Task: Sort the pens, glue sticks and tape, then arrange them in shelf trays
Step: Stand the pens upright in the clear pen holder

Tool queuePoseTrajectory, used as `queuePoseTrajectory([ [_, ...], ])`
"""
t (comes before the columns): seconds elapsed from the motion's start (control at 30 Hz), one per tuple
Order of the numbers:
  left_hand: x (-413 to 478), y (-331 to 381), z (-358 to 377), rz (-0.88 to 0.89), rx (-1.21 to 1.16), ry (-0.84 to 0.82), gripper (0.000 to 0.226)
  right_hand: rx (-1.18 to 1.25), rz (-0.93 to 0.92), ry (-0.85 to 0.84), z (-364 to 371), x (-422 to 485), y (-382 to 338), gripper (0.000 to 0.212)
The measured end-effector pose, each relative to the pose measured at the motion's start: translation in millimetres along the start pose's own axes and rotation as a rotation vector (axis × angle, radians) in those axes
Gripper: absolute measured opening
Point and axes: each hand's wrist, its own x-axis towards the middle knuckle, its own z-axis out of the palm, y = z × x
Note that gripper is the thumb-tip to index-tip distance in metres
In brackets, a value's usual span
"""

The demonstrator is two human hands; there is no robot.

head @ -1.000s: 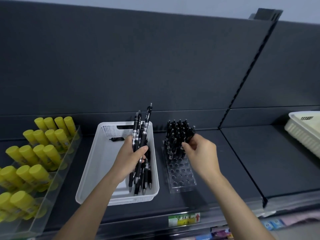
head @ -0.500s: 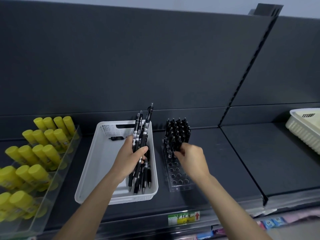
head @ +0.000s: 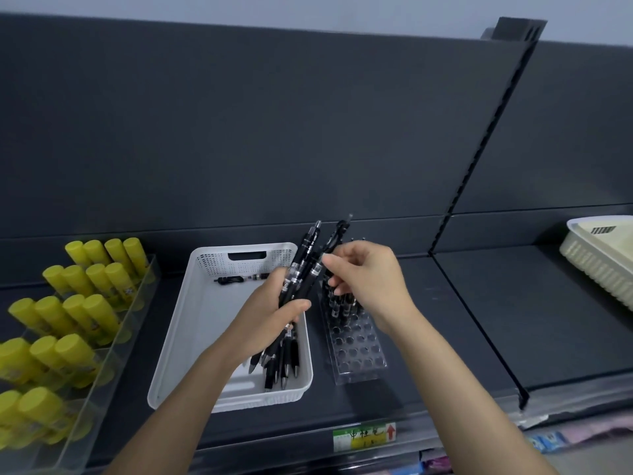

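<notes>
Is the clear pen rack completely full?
No, the clear pen rack has pens only in its back rows; the front holes stand empty.

A dark grey metal back panel [head: 239, 132] fills most of the frame, running from the left edge to the upper right. Above it, along the top, shows a strip of pale grey-blue wall [head: 308, 8]. A black slotted upright post [head: 479, 149] slants down from the upper right and splits the unit into two bays. Below lies the dark grey flat shelf deck [head: 479, 320], evenly and softly lit. On its front edge, bottom centre, sits a green-and-yellow paper label [head: 364, 437] with a red arrow. Blurred colourful packs [head: 548, 442] show at lower right.
</notes>
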Motion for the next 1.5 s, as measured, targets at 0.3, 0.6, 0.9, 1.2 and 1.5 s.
queuePoseTrajectory([
  [0.3, 3.3, -2.1, -1.4, -0.053, 0.054, 0.065, 0.019, 0.172, -0.046, 0.227, -14.0, 0.4, 2.8, 0.021],
  [0.6, 6.7, -3.6, 3.2, -0.154, -0.012, 0.102, 0.025, -0.569, -0.136, 0.209, -44.5, -2.8, 47.2, 0.026],
  [0.9, 4.6, 0.9, 5.3, -0.113, -0.044, 0.148, 0.023, -0.628, -0.108, 0.103, -30.3, -0.7, 77.5, 0.015],
  [1.2, 2.3, 3.0, 3.5, -0.047, -0.079, 0.184, 0.018, -0.735, -0.053, 0.087, -31.5, -8.2, 74.5, 0.024],
  [1.5, 5.2, 15.6, 12.3, 0.099, -0.149, 0.02, 0.023, -0.029, -0.002, -0.065, -2.9, -14.3, 21.1, 0.013],
])
